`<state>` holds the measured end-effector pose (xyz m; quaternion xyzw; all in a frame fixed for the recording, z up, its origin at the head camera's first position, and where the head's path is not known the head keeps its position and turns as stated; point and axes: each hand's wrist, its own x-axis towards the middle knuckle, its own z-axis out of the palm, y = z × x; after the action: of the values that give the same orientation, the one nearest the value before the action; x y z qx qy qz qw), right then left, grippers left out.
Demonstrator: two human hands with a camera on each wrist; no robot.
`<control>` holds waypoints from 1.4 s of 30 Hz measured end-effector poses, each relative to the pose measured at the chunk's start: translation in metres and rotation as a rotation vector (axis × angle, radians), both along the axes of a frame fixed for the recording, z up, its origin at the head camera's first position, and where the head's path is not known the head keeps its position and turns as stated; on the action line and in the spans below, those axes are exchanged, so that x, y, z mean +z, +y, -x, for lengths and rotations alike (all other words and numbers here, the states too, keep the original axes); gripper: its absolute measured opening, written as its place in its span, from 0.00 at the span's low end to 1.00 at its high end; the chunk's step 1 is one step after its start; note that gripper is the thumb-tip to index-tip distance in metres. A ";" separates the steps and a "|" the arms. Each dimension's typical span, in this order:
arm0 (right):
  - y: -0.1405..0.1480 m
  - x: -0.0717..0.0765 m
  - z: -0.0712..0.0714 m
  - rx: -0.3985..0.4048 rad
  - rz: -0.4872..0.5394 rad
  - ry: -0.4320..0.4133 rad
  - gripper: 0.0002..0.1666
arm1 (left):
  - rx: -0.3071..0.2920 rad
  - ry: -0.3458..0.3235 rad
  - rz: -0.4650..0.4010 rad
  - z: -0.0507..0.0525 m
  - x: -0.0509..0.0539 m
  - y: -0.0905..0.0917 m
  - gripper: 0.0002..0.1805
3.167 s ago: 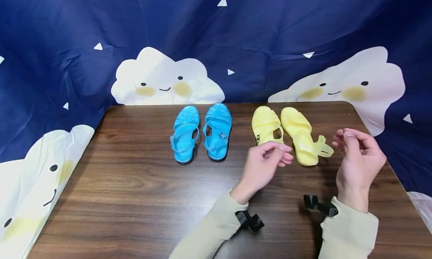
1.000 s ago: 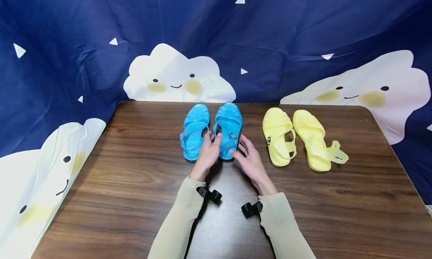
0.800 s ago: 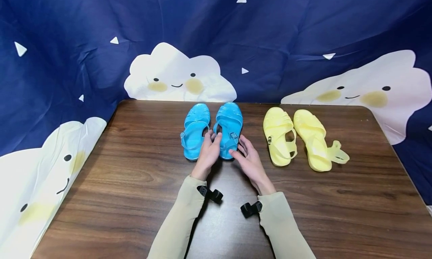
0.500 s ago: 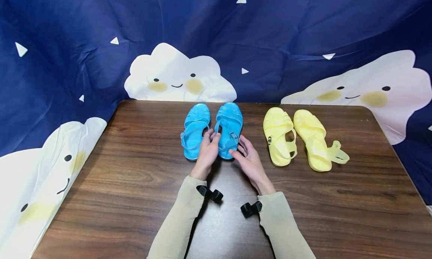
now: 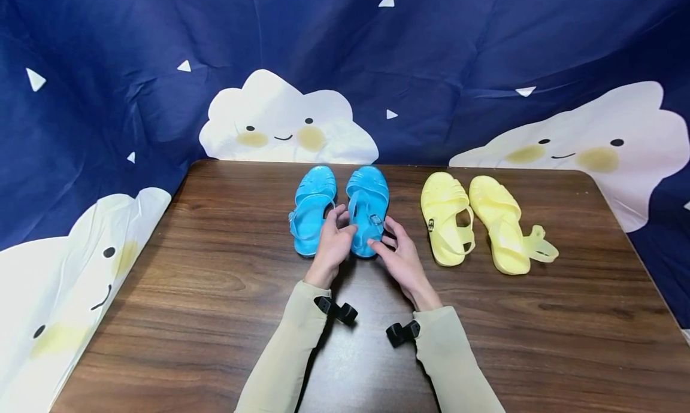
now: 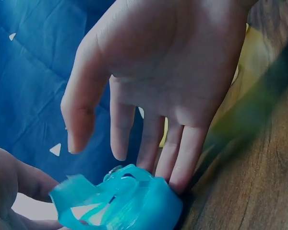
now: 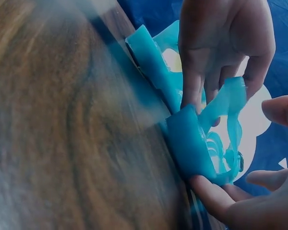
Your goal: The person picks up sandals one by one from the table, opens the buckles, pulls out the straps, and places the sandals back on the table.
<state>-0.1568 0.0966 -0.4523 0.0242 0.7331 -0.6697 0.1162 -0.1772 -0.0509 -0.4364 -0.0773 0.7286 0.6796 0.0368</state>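
Two blue jelly sandals lie side by side at the far middle of the table. Between the left blue sandal and the right blue sandal is my left hand. Its thumb and fingers pinch the right sandal's strap, which stands raised toward the left. My right hand is at that sandal's outer side. Its fingers are fairly straight and touch the side near the heel, with the thumb apart from them in the right wrist view. A small buckle sits on the right sandal's strap.
To the right stand two yellow sandals: the left one has its strap looped, while the other yellow sandal has its strap spread outward. Brown wooden table; blue cloud-patterned cloth hangs behind its far edge.
Both hands have gone from the yellow sandals to the right blue sandal. Over the last half second, my left thumb has moved back toward me and the strap has bent inward, its buckle shifting slightly.
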 end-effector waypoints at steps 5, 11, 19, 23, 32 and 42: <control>0.001 0.003 0.000 -0.029 -0.049 -0.009 0.43 | -0.027 -0.002 0.016 0.000 0.000 0.000 0.31; 0.000 0.007 -0.001 -0.076 -0.122 -0.012 0.41 | -0.066 -0.029 0.029 -0.002 0.003 -0.001 0.31; 0.002 0.008 0.000 -0.100 -0.160 -0.063 0.38 | -0.122 -0.058 0.055 -0.004 0.007 -0.001 0.27; 0.004 0.007 0.000 -0.095 -0.166 -0.078 0.33 | -0.154 -0.054 0.060 -0.006 0.009 0.000 0.24; 0.008 0.006 0.001 -0.111 -0.147 -0.102 0.27 | -0.184 -0.061 0.055 -0.008 0.013 0.001 0.21; 0.012 0.007 0.000 -0.122 -0.133 -0.123 0.21 | -0.195 -0.083 0.069 -0.009 0.015 0.001 0.17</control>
<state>-0.1568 0.1086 -0.4457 0.1177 0.7646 -0.6226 0.1179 -0.1681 -0.0500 -0.4213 -0.0354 0.7533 0.6437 0.1303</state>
